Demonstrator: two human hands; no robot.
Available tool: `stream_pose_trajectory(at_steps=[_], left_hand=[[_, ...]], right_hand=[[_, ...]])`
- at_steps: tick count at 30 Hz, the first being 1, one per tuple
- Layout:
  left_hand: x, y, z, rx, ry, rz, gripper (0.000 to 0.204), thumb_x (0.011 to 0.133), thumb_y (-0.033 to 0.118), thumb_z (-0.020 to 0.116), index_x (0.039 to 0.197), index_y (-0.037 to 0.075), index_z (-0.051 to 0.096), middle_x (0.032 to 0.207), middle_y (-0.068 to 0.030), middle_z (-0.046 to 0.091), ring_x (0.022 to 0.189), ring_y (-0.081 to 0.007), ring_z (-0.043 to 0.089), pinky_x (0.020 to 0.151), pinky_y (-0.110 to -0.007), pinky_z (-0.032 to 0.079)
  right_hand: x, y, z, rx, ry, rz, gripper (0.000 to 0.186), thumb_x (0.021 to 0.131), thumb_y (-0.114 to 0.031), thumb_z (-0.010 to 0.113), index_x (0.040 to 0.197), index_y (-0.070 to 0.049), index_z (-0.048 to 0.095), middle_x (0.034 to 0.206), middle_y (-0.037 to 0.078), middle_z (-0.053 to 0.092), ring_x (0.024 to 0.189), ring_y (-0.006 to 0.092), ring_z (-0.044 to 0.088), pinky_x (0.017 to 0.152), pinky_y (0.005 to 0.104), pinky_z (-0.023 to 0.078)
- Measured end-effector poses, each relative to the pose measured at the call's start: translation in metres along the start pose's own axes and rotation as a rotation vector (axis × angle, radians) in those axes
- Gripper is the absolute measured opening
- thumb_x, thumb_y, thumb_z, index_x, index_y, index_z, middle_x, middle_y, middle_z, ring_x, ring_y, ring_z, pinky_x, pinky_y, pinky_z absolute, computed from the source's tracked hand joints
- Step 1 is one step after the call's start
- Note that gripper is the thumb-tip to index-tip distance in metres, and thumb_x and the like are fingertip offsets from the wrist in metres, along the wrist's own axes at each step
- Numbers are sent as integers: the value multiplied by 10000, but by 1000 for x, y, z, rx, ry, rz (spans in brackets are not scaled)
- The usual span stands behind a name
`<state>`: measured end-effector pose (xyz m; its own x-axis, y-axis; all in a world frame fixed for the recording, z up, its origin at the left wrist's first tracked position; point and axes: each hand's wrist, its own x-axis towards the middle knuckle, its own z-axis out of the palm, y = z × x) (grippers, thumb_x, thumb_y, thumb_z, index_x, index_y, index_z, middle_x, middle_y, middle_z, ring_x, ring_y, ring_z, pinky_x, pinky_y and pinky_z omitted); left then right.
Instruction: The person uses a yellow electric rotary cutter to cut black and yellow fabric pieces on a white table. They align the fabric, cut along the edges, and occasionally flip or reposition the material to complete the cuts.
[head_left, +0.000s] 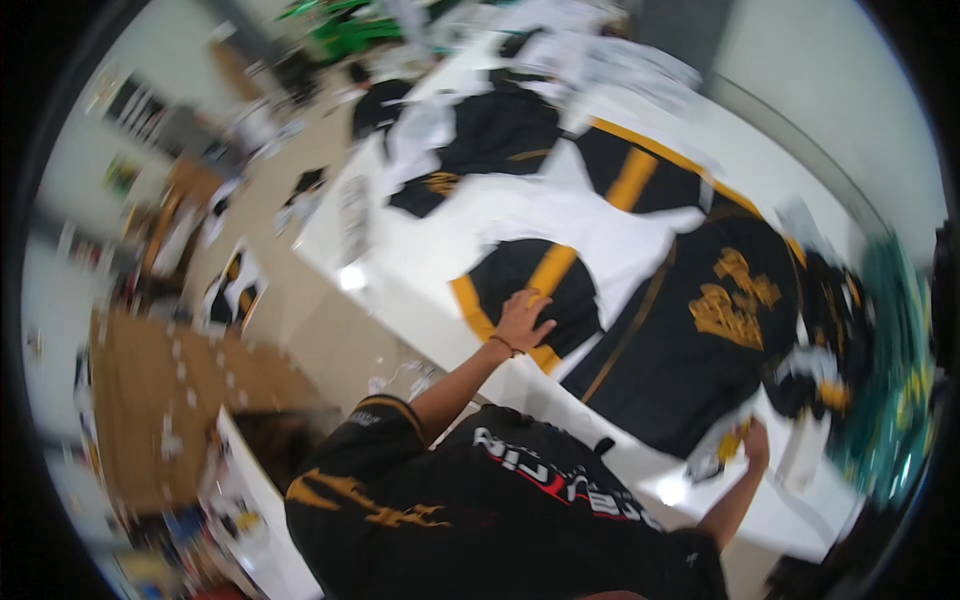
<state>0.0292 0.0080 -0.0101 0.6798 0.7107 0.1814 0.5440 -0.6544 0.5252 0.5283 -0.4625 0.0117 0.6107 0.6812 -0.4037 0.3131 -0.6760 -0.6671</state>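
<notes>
My left hand (520, 322) rests with spread fingers on a rounded black fabric piece (485, 285) with yellow bands, lying on white sheets near the table's front edge. To its right lies a large black panel (640, 380) with gold lettering-like print. At the lower right my right hand (750, 442) is closed on a small yellow object (732, 442), perhaps a tool handle; it is blurred. More black-and-yellow pieces (630, 175) lie on the white sheets farther back.
The white table (350, 245) carries white sheets and a dark pile (825, 310) at the right, beside green bundled material (890, 380). On the left are a brown cardboard sheet (150, 400), boxes (185, 200) and scraps on the floor (320, 340). A wall stands behind the table.
</notes>
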Motion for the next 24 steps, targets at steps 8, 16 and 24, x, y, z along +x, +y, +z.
stream_pose_trajectory(at_steps=[8, 16, 24], left_hand=[[-29, -28, -37, 100, 24, -299, 626, 954, 478, 677, 1460, 136, 544, 1542, -168, 431, 1457, -390, 376, 1189, -525, 323], [-25, -73, -3, 282, 120, -65, 798, 926, 593, 652, 1509, 75, 482, 1544, -288, 406, 1411, -503, 393, 1148, -618, 329], [-35, -57, -21, 286, -33, -135, 764, 984, 539, 616, 1589, 124, 404, 1662, -210, 308, 1533, -446, 254, 1216, -603, 217]], right_hand=[[0, 15, 2, 461, -29, 38, 436, 841, -11, 705, 1261, 39, 598, 1147, 113, 669, 1001, 228, 636, 920, 382, 515], [-46, 36, 9, 464, 26, 46, 328, 938, -118, 686, 1210, 47, 609, 1026, 98, 673, 874, 204, 653, 790, 357, 545], [-184, -45, 20, 882, 345, 454, 438, 932, -256, 691, 1248, 30, 590, 926, 106, 665, 755, 205, 660, 681, 354, 573]])
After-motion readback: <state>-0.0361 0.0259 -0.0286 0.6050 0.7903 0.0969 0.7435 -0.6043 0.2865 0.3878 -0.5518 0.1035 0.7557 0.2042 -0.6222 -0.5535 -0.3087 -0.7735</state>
